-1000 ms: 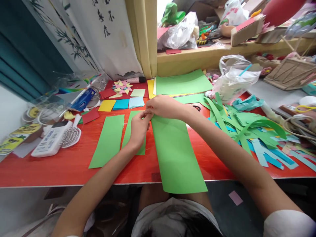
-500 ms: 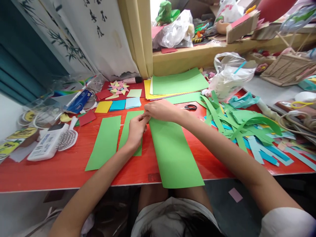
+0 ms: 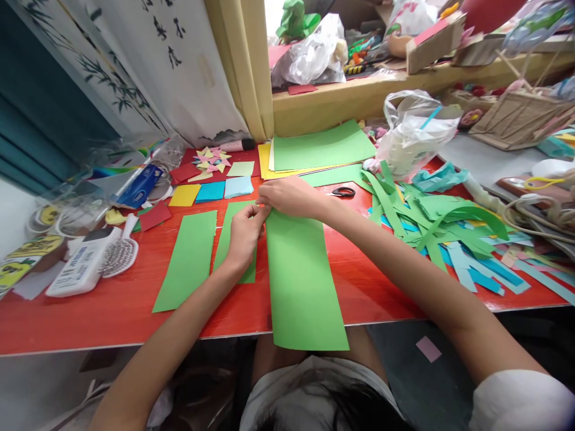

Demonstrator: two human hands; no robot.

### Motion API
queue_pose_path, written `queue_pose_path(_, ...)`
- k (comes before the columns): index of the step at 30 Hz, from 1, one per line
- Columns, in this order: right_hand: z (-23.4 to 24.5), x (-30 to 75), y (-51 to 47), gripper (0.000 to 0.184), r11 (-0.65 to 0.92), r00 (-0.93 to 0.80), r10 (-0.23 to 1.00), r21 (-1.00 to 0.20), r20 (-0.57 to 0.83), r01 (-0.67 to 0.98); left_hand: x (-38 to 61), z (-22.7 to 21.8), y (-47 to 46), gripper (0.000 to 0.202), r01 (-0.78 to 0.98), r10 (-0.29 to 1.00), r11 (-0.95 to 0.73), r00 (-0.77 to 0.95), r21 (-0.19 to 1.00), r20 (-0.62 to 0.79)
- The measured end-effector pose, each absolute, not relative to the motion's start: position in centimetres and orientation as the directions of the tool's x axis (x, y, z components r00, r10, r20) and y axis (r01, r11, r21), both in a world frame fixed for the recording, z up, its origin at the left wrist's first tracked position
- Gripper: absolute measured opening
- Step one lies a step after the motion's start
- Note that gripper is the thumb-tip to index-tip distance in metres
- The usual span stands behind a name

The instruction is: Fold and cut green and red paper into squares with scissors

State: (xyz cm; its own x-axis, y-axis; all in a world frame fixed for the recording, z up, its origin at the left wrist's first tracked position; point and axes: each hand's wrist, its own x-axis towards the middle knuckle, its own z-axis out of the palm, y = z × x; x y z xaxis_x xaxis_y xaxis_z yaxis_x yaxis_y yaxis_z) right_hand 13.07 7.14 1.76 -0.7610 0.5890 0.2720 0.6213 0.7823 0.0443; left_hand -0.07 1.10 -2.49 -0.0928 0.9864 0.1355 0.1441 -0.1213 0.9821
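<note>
A long sheet of green paper (image 3: 305,284) hangs its near end over the table's front edge. At its far left corner, my left hand (image 3: 245,232) and my right hand (image 3: 287,196) meet with fingertips pinched together on the paper. The exact grip of the right fingers is partly hidden behind the knuckles. Under and beside my left hand lies a green strip (image 3: 223,257), partly covered by the hand. Farther left a second green strip (image 3: 186,260) lies flat. Black-handled scissors (image 3: 342,192) rest just beyond my right forearm.
Behind the hands are small stacks of blue squares (image 3: 210,192) and a pile of green sheets (image 3: 323,146). Green and blue offcuts (image 3: 449,227) heap at the right, near a plastic bag (image 3: 415,137). A hairbrush (image 3: 119,254) and a white box (image 3: 85,263) lie left on the red table (image 3: 108,320).
The near end of the green sheet has swung left and hangs a little lower. Both hands keep their pinch at its far corner; the view has shifted slightly.
</note>
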Motion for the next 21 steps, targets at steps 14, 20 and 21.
queue_pose_path(14,2.7,14.0,7.5,0.035,0.680,-0.661,0.600,0.148,0.451,0.718,0.5,-2.4,0.3,0.041,0.182,0.984,-0.168,-0.036,0.969,0.177)
queue_pose_path(20,3.7,15.5,8.3,0.041,0.616,-0.587,0.648,0.120,0.485,0.779,0.9,-2.6,-0.2,0.041,0.176,0.993,-0.121,0.035,0.977,0.117)
queue_pose_path(21,3.9,15.8,8.4,0.042,0.608,-0.575,0.652,0.112,0.494,0.786,1.0,-2.6,-0.3,0.041,0.178,0.992,-0.122,0.046,0.976,0.116)
